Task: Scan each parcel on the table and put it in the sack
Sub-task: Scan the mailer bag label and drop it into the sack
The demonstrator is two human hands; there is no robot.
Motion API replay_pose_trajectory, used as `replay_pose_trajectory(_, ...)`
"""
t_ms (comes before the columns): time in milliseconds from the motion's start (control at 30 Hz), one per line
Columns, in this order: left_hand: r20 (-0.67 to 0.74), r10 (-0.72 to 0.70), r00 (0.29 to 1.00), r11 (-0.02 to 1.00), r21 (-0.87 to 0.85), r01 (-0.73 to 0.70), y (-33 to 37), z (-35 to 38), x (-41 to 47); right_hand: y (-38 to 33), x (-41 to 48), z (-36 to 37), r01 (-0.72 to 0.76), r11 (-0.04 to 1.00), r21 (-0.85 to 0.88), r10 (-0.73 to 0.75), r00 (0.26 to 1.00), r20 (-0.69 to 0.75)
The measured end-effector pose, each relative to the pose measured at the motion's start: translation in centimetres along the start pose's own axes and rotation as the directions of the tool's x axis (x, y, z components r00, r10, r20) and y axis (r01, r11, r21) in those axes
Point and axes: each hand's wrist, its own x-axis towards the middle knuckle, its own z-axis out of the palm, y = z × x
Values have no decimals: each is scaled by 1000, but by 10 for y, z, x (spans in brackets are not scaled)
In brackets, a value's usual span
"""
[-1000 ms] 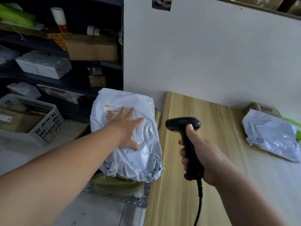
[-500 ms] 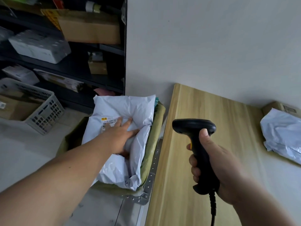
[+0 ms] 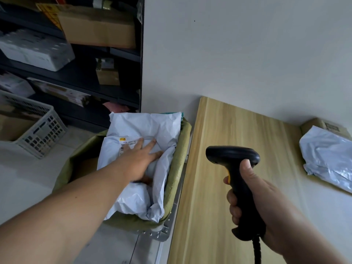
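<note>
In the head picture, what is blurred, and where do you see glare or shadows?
Head view: the shelf boxes and the basket at left look smeared; the table parcel shows a soft sheen; light is even, without hard shadows.

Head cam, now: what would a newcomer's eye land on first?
The left hand presses flat on a crumpled white parcel lying in the green sack beside the table's left edge. Next, the right hand grips a black scanner above the wooden table. At far right a second parcel lies on the table in front of a brown box.
</note>
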Motion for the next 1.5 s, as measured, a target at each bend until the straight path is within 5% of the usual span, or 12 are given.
replay_pose_trajectory(333, -306, 138, 942, 990, 68, -123, 47, -72, -52, 4, -74, -58, 60, 998, 6, -59, 992, -116)
replay_pose_trajectory(767, -375, 268, 888, 963, 106, -246, 333, -134, -16, 18, -129, -299, 174, 985, -9, -171, 953, -251)
replay_pose_trajectory(1133, -289, 263, 921, 964, 126, -236, 554, -119, 108, 14, -84, -517, 185, 983, -7, -180, 943, -280)
replay_pose_trajectory(1500, -109, 306, 946, 909, 329, -256, 636, -68, 245, 64, 10, -584, 188, 944, 272, -99, 945, -312)
